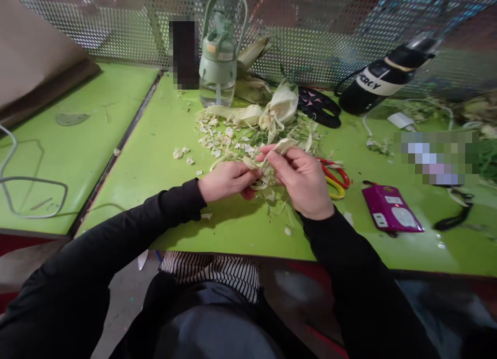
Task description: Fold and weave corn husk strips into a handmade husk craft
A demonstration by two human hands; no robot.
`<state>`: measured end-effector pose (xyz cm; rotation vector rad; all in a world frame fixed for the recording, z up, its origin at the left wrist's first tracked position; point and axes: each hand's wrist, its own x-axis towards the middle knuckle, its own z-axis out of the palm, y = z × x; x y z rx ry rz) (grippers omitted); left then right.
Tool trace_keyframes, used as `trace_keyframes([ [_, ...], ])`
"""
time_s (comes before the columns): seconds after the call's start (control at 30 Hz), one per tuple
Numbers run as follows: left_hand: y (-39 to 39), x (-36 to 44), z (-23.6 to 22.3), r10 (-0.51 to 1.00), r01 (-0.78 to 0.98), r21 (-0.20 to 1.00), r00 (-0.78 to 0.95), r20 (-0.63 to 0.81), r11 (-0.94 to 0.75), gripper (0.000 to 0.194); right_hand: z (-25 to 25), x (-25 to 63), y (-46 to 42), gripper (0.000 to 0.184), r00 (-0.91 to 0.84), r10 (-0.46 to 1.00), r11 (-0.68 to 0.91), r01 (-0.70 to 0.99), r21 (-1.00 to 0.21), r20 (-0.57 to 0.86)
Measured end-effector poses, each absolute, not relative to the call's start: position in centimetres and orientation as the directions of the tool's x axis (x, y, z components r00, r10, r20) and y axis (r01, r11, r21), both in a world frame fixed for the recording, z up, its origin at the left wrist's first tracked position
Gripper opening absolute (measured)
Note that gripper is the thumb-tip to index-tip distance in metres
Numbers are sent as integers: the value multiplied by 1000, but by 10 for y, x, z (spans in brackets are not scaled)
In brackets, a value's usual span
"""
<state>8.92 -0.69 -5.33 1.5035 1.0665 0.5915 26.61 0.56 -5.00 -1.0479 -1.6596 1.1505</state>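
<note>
Both hands are closed on a pale corn husk (285, 145) above the green table. My left hand (229, 180) pinches its lower end, and my right hand (301, 177) grips the upper part between thumb and fingers. Beneath and beyond them lies a pile of torn husk scraps (217, 139) mixed with thin green shreds. Larger whole husks (281, 105) rest at the back of the pile. Scissors (337, 180) with red and yellow handles lie just right of my right hand, their blades hidden.
A green-lidded water bottle (218, 63) stands at the back, near a perforated metal screen (310, 38). Further right are a black bottle (382, 79), a black patterned object (318, 106), a white charger (402, 120) and a purple box with sockets (392, 209). Cardboard (34, 53) stands far left.
</note>
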Motion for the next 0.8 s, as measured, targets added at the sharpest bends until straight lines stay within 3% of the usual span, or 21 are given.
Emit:
trace_keyframes([
  [0.13, -5, 91, -48, 838, 172, 946, 440, -323, 274, 35, -50, 264, 0, 31, -372, 908, 257, 129, -958, 193],
  [0.37, -10, 92, -41, 760, -24, 875, 507, -406, 484, 30, -39, 268, -6, 39, -435, 821, 545, 400, -737, 371],
  [0.57, -10, 91, -39, 795, -151, 832, 425, -433, 534, 32, -34, 273, -2, 12, -507, 742, 665, 468, -582, 440],
  [0.8, -7, 85, -41, 783, -147, 828, 448, -432, 542, 31, -28, 280, 1, 13, -642, 638, 758, 427, -493, 426],
])
